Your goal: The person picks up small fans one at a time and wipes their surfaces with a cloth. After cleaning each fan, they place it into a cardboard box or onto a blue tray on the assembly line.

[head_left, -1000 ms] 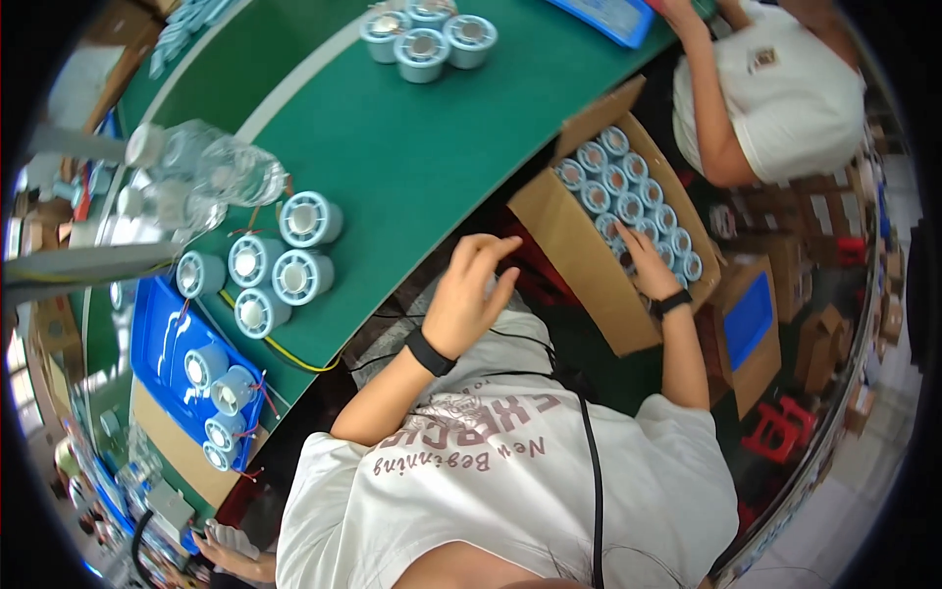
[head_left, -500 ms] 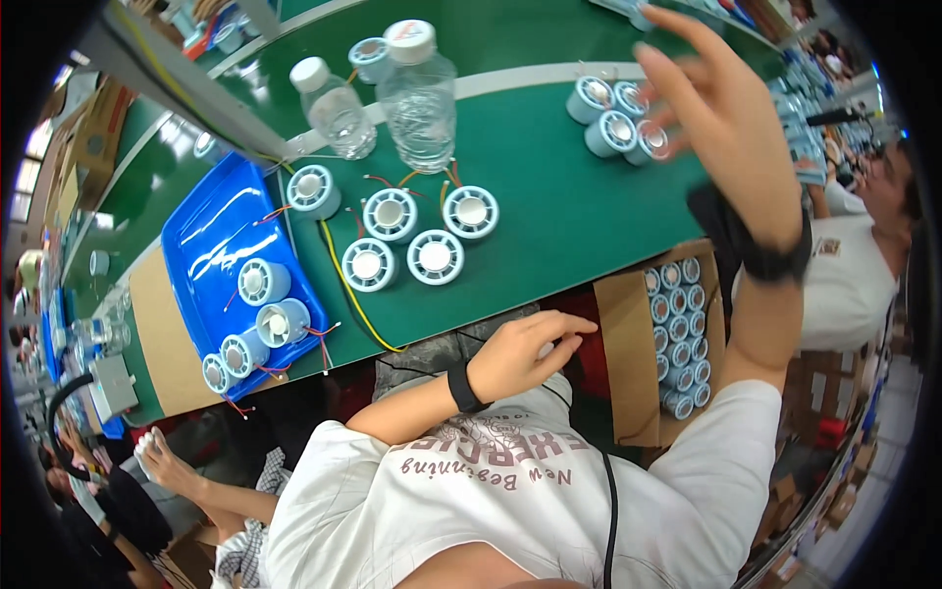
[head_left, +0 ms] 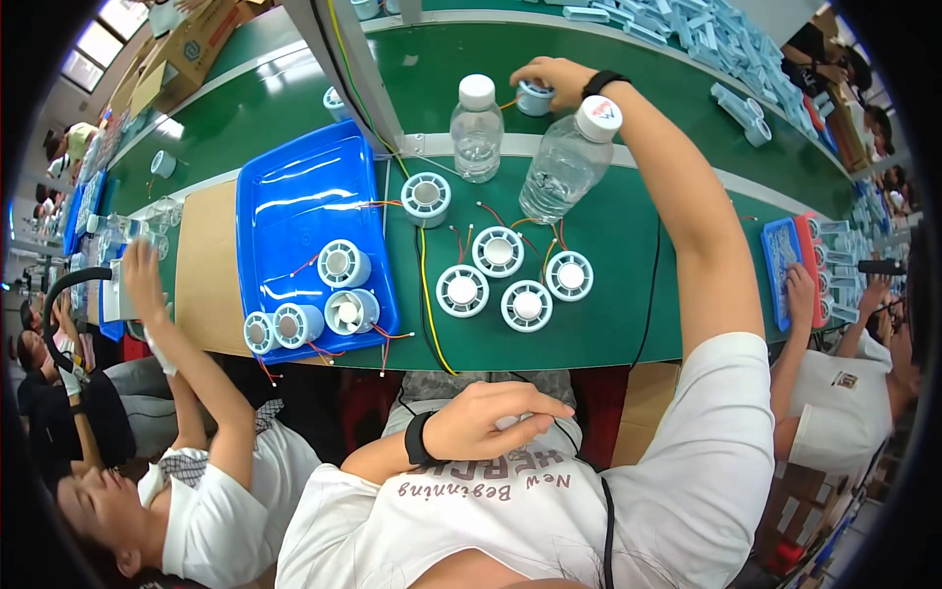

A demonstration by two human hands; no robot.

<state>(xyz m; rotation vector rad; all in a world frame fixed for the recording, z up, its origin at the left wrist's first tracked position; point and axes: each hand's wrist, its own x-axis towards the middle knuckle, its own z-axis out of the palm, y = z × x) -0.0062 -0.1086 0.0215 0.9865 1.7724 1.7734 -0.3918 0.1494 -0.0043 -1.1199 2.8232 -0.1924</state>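
Observation:
Beyond the bottles, my right hand (head_left: pixel 557 80) is closed around a light-blue round fan (head_left: pixel 534 102) on the far green surface; a wire trails from the fan's left side. My left hand (head_left: pixel 496 420) hovers before my chest, its fingers stretched out loosely. A pale patch shows between thumb and fingers, and I cannot make out what it is. Several similar fans (head_left: pixel 498 251) with coloured wires are grouped on the near green table (head_left: pixel 608 339). One more fan (head_left: pixel 426 199) stands upright beside the blue tray (head_left: pixel 294 211), which holds several others (head_left: pixel 343 263).
Two clear bottles, a small one (head_left: pixel 477 137) and a large one (head_left: pixel 564 172), stand between me and the held fan. A metal post (head_left: pixel 343 79) with cables rises behind the tray. A cardboard box (head_left: pixel 646 407) sits below the table edge. Co-workers (head_left: pixel 211 422) sit on both sides.
My right hand has swung from the right side over to the far fan and taken hold of it. The view has shifted, and my arm now covers the right part of the table.

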